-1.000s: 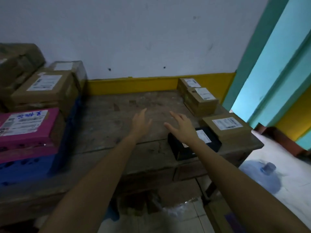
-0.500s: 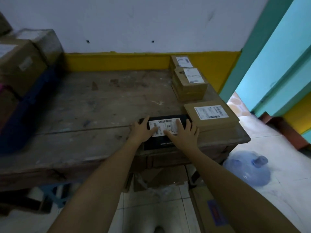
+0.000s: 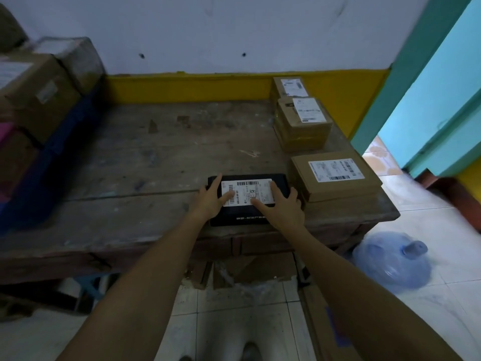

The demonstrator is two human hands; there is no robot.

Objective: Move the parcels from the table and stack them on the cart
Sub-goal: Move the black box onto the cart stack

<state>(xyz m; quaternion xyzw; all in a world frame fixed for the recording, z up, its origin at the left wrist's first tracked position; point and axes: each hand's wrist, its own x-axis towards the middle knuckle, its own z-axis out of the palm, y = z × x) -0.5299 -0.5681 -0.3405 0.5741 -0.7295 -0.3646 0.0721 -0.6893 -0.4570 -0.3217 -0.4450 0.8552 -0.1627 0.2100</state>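
Observation:
A flat black parcel (image 3: 243, 216) with a white label lies at the front edge of the wooden table (image 3: 145, 162). My left hand (image 3: 212, 200) is on its left part and my right hand (image 3: 279, 207) on its right part, fingers spread over the top and label. A brown parcel (image 3: 335, 178) sits just to its right, almost touching it. Behind that is a stack of small brown parcels (image 3: 302, 123), and one more (image 3: 289, 87) stands against the wall. No cart can be made out.
Large cartons (image 3: 33, 95) are piled on a blue base (image 3: 52, 162) at the table's left end. A blue water bottle (image 3: 390, 259) lies on the tiled floor to the right. Flattened cardboard (image 3: 250, 272) lies under the table. A turquoise door frame (image 3: 429, 100) stands to the right.
My hands came down from above the table onto the black parcel. The view swung right and closer; in the last half second the hands barely shifted.

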